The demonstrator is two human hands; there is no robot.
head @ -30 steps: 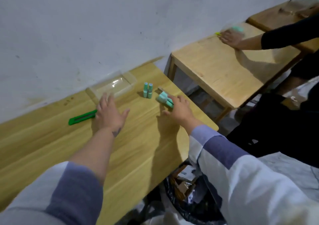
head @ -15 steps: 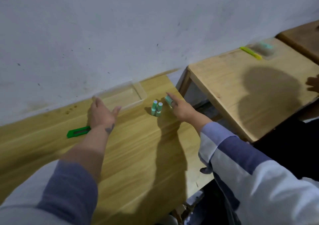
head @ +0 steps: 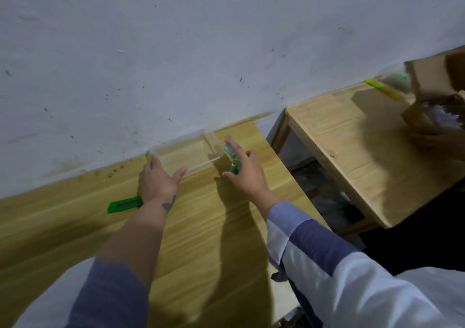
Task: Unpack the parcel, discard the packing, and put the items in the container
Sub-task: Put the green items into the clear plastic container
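Observation:
A clear plastic container (head: 216,143) stands empty on the wooden table (head: 201,227) against the wall. My left hand (head: 159,179) lies flat with fingers apart, its fingertips touching the container's near-left edge. My right hand (head: 245,170) is just right of the container and pinches a small green tube (head: 228,149) between its fingers. More green tubes (head: 235,167) stand on the table under that hand, partly hidden by it.
A green utility knife (head: 124,204) lies left of my left wrist. A second wooden table (head: 352,151) stands to the right across a gap, with a yellow-green cutter (head: 382,92). Another person's hands hold a cardboard box (head: 432,83) there.
My right hand has carried its green tube left, over the standing tubes, up to the container's right side. My left hand slid up to the container's edge. The other person has picked up a cardboard box.

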